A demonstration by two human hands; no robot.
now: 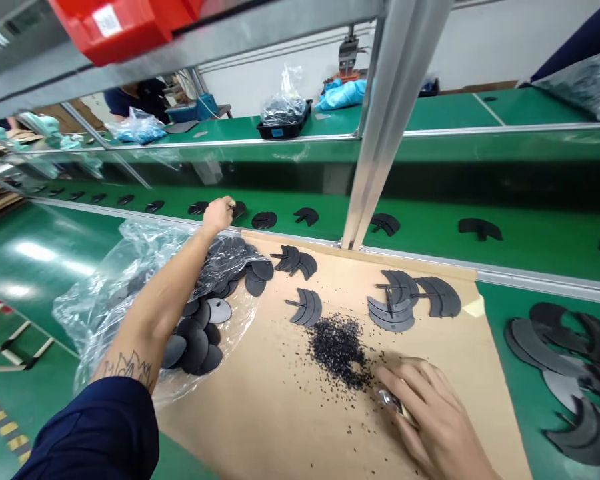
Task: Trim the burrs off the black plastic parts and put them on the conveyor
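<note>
My left hand (pixel 219 215) stretches over the green conveyor, its fingers closed at the edge of a dark round part (pixel 239 210) there. A small yellowish patch shows at its fingertips. Beside a pile of tiny black pieces (pixel 337 347), my right hand (pixel 430 413) is curled round a small shiny metal-tipped tool (pixel 390 400), whose kind I cannot make out. Fan-shaped black parts with thin stems (pixel 307 308) lie behind the pile, with another overlapping group (pixel 393 307) farther right. Under my left forearm, a clear plastic bag (pixel 125 260) spills black discs (pixel 195 340).
A brown cardboard sheet (pixel 260 407) covers the bench. The green conveyor (pixel 325 203) carries spaced black parts. A metal post (pixel 390 120) rises at the bench's back edge. Overhead hangs a red bin (pixel 125 33). More black parts (pixel 575 360) are stacked at right. A person (pixel 137 100) is behind.
</note>
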